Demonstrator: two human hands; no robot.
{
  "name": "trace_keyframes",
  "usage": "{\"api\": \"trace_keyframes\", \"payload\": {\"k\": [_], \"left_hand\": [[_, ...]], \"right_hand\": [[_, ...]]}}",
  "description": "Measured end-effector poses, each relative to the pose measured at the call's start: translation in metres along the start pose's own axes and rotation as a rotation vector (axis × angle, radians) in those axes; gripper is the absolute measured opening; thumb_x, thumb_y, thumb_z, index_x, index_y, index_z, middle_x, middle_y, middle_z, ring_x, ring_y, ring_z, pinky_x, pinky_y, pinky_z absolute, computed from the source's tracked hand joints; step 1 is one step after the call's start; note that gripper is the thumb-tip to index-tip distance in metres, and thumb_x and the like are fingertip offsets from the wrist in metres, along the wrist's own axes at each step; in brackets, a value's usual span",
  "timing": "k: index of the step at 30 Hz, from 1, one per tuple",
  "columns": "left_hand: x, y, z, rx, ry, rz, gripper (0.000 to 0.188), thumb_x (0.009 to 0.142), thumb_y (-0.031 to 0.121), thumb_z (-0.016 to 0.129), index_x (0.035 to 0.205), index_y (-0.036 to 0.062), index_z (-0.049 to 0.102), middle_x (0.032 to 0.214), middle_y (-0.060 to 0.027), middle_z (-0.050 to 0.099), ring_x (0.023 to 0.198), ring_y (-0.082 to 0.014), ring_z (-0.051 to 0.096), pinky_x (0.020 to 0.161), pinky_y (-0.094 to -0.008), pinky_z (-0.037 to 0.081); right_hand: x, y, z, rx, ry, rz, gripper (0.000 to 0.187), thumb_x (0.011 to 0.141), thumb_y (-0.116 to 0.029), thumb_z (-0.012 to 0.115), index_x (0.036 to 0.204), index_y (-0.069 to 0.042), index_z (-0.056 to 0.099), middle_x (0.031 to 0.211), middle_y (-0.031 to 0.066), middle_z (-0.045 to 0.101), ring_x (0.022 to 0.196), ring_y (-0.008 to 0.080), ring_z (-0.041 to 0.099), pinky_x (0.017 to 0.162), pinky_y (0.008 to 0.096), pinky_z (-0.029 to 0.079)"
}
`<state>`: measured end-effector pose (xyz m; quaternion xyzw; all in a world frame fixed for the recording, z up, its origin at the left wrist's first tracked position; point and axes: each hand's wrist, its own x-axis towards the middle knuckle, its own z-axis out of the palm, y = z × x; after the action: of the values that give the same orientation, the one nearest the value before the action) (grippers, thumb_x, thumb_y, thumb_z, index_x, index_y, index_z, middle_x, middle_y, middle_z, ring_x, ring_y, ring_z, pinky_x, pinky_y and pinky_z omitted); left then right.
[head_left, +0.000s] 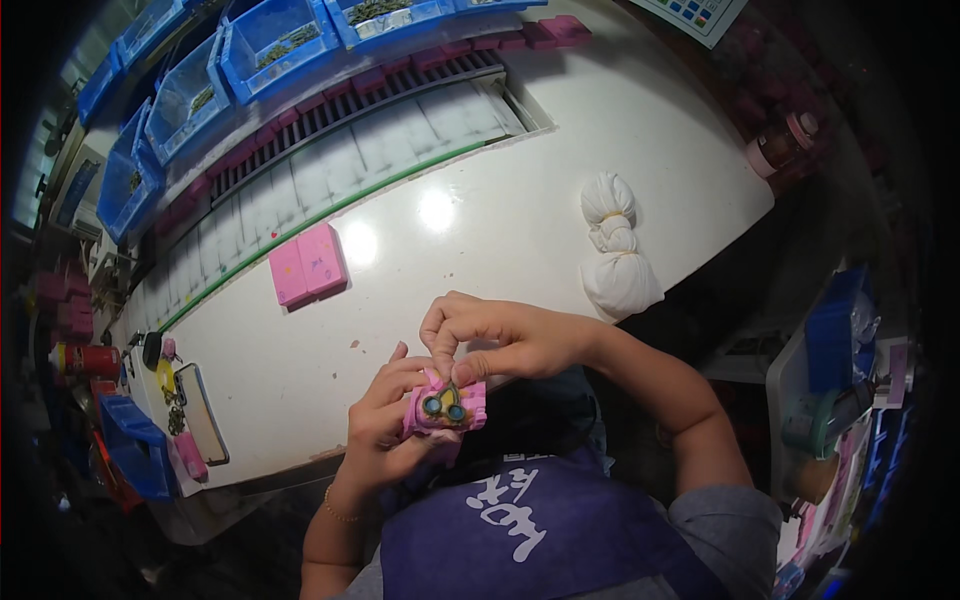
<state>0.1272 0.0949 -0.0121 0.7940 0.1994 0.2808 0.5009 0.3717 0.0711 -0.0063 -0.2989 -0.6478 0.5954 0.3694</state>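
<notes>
Close to my body, past the table's front edge, my left hand point(385, 415) grips a small pink block point(474, 392) with notched edges. A yellowish piece with two round blue-grey discs point(443, 407) sits on the block's upper face. From the right, my right hand point(505, 340) reaches over with bent fingers, thumb and fingertips pressed together at the top of that yellowish piece. Whether anything small is between those fingertips is hidden. On the white table point(400, 260), ahead and to the left, two pink blocks point(308, 265) lie side by side.
Blue bins point(280, 50) with small parts line the back, behind a slatted rack and a green-edged strip point(330, 213). A tied white cloth bundle point(620, 250) lies right. A phone point(200, 412) rests at the left edge; a pink-capped bottle point(783, 147) stands far right.
</notes>
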Motion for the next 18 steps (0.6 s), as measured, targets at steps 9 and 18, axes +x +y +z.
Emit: {"api": "trace_keyframes", "payload": {"k": [9,18], "left_hand": [[-0.004,-0.003,0.006,-0.031,0.007,-0.167,0.029,0.074,0.015,0.081,0.097,0.0007,0.072,0.110,-0.0132,0.067,0.112,-0.0325,0.061,0.114,-0.0595,0.028],[-0.002,-0.006,0.002,0.006,0.124,-0.115,0.024,0.075,0.012,0.079,0.096,0.0008,0.073,0.107,-0.0138,0.066,0.116,-0.0326,0.058,0.116,-0.0591,0.025]], "right_hand": [[0.001,-0.029,0.008,-0.205,0.071,-0.164,0.007,0.093,-0.013,0.065,0.097,-0.008,0.064,0.107,0.0062,0.053,0.110,0.0211,0.047,0.098,0.0331,0.037],[-0.021,0.015,-0.048,-1.387,0.854,0.128,0.034,0.085,-0.016,0.069,0.117,-0.005,0.064,0.124,0.0128,0.056,0.122,0.0320,0.045,0.105,0.0432,0.036]]}}
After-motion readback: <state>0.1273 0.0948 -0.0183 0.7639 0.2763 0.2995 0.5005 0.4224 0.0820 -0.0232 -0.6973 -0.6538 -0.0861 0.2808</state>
